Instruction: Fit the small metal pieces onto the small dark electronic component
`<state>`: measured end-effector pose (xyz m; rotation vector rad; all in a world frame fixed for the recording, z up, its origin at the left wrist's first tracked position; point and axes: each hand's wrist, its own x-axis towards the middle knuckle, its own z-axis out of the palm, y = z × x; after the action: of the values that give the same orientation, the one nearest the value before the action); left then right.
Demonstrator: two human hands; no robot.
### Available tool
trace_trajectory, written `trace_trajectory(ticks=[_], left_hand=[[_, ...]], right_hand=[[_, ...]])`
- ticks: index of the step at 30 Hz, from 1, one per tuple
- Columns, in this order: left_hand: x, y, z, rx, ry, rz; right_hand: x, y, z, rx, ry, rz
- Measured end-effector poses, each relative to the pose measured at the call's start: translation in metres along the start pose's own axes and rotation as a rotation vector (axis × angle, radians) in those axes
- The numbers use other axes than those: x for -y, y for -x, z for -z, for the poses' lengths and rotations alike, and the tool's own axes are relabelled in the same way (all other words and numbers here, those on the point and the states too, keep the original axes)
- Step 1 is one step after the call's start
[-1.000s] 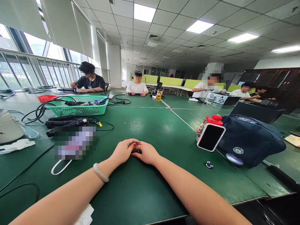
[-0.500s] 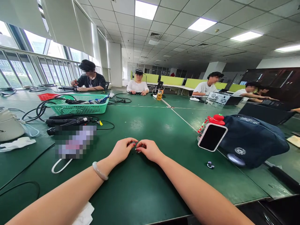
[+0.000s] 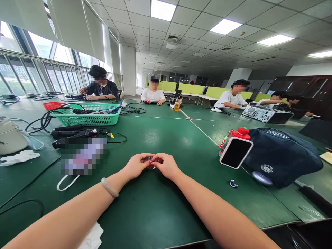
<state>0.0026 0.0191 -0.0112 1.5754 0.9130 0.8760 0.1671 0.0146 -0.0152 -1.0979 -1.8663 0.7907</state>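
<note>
My left hand (image 3: 137, 166), a pale bangle on its wrist, meets my right hand (image 3: 165, 165) over the green table (image 3: 153, 211). Thumbs and fingers of both are pinched together around a small dark and silvery trinket (image 3: 150, 158). Bits of it glint above and below the touching thumbs; the fingers hide most of it, so its exact kind cannot be made out.
To the left lie a green basket (image 3: 88, 119) of cables, black handheld devices (image 3: 77, 133) and a strapped pouch (image 3: 85, 157). At right are a phone (image 3: 236, 152) against a red-lidded bottle (image 3: 241, 132), a navy bag (image 3: 282, 155) and earphones (image 3: 233, 183). Several people sit beyond.
My hands have closed together, fingertips now touching around the trinket. At the far right, a co-worker's computer case has shifted right.
</note>
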Motion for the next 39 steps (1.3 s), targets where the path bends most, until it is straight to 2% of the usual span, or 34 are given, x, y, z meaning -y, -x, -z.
trace_trajectory(ticks=[8,13,17,22,27,33,39], left_hand=[[-0.0099,0.0037,-0.0046,0.016,0.097,0.049],[-0.0074,0.0024,-0.0031,-0.002,0.089,0.047],[-0.0056,0.0017,-0.0005,-0.037,0.011,0.009],[-0.0069,0.0037,0.0007,-0.05,-0.203,-0.099],[-0.0067,0.0045,0.001,-0.09,-0.34,-0.13],[-0.0085,0.0059,-0.0005,-0.086,-0.387,-0.144],[-0.0072,0.0059,0.0001,-0.072,-0.352,-0.104]], right_hand=[[0.0,0.0005,0.001,-0.091,0.018,-0.01],[-0.0013,0.0008,0.0003,-0.103,-0.073,-0.014],[-0.0022,-0.0009,0.0001,-0.093,-0.174,-0.061],[-0.002,-0.002,0.0006,-0.072,-0.308,-0.082],[-0.002,-0.0012,0.0001,-0.091,-0.29,-0.053],[-0.0031,-0.0002,0.0004,-0.119,-0.234,-0.002],[-0.0023,-0.0027,-0.0009,-0.148,-0.296,-0.041]])
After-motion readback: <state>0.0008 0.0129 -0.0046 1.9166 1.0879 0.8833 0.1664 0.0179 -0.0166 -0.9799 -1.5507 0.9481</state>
